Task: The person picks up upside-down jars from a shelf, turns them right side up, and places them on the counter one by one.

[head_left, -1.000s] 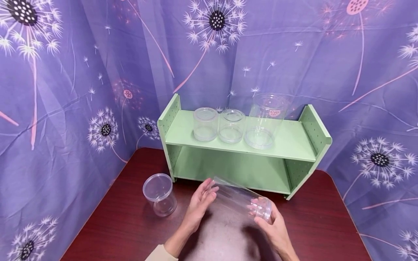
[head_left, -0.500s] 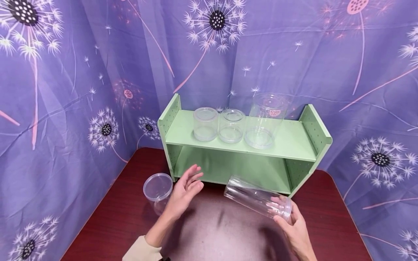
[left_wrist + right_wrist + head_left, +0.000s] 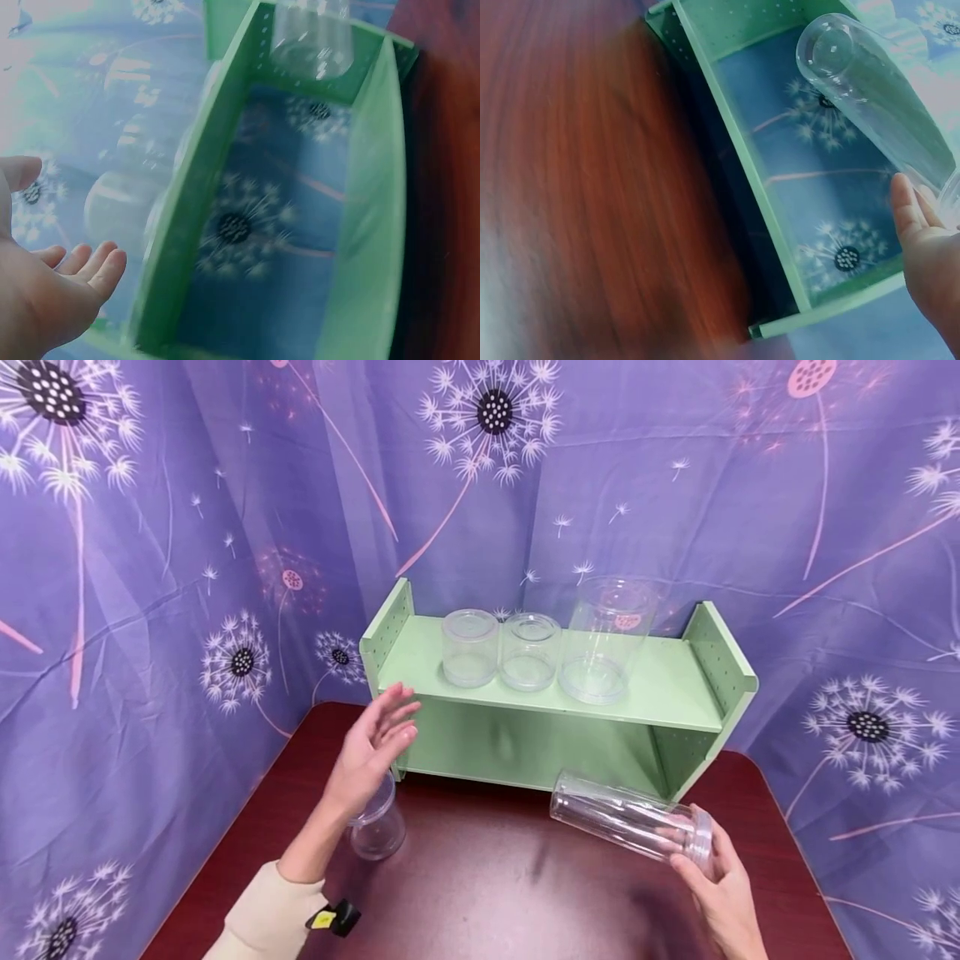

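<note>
Tilted nearly on its side, a tall clear plastic jar is held off the table by my right hand, which grips it round its lidded end. The right wrist view has the same jar running up and left from the right hand. My left hand is raised with nothing in it, fingers spread and slightly bent. It partly hides a shorter clear jar standing on the table. The left wrist view also catches the left hand beside the green shelf.
On the upper board of the green shelf stand two short clear jars, one at the left and one beside it, and a tall wide jar. A dark red table lies below; a purple curtain hangs behind.
My left hand has let go of the tall jar and moved left and up, now in front of the shorter jar. My right hand has carried the tall jar rightward.
</note>
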The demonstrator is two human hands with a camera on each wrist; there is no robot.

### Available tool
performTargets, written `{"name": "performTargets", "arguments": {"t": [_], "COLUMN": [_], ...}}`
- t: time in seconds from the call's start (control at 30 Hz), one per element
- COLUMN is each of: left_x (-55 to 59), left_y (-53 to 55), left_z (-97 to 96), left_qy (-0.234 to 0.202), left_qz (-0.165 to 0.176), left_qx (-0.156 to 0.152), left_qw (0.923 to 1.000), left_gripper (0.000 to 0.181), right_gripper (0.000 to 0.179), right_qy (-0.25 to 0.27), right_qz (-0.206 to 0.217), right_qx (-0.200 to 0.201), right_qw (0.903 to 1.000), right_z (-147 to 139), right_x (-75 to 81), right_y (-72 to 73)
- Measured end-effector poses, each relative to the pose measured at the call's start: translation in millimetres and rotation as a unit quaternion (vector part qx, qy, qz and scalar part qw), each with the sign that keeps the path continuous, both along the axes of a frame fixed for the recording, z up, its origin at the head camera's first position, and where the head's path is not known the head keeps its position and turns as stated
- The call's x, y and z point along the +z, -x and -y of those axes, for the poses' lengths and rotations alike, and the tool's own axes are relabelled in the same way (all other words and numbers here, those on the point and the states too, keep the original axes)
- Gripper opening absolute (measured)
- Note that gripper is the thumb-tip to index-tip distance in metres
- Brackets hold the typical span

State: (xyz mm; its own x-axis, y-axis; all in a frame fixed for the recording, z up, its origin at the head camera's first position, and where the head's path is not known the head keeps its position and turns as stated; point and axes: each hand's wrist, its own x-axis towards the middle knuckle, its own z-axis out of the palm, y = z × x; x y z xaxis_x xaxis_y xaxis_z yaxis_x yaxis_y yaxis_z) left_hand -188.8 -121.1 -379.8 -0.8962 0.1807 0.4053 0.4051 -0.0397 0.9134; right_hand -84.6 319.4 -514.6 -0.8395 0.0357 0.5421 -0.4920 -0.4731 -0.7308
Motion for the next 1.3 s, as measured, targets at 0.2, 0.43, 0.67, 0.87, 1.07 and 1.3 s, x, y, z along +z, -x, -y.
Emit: {"name": "performTargets", "arguments": {"t": [0.2, 0.43, 0.67, 0.87, 1.07, 1.3], "left_x": [22.9, 39.9, 49.0, 55.8, 55.2, 54.2], "left_y": [11.8, 26.5, 43.2, 61.1, 76.4, 88.6], "left_z": [24.7, 44.2, 54.9, 51.6, 45.5, 42.6], "left_qy": [0.006, -0.016, -0.024, 0.025, 0.086, 0.134], "left_qz": [-0.02, -0.026, -0.041, -0.046, -0.059, -0.058], "left_qx": [0.037, 0.068, 0.102, 0.116, 0.13, 0.141], "left_qw": [0.9991, 0.9972, 0.9937, 0.9919, 0.986, 0.9791], "left_gripper": [0.068, 0.065, 0.063, 0.064, 0.063, 0.064], "right_gripper": [0.07, 0.072, 0.074, 0.074, 0.074, 0.08], "right_qy": [-0.038, -0.086, -0.128, -0.133, -0.117, -0.129], "right_qz": [0.002, -0.004, 0.017, 0.016, 0.004, 0.027], "right_qx": [-0.027, -0.06, -0.113, -0.122, -0.128, -0.188], "right_qw": [0.9989, 0.9944, 0.9852, 0.9836, 0.9848, 0.9733], "right_z": [-17.8, -39.5, -57.3, -68.8, -81.7, -95.3], "right_x": [8.6, 18.8, 34.0, 50.1, 63.1, 84.2], "right_y": [-5.0, -9.5, -15.4, -21.3, -23.9, -28.3]}}
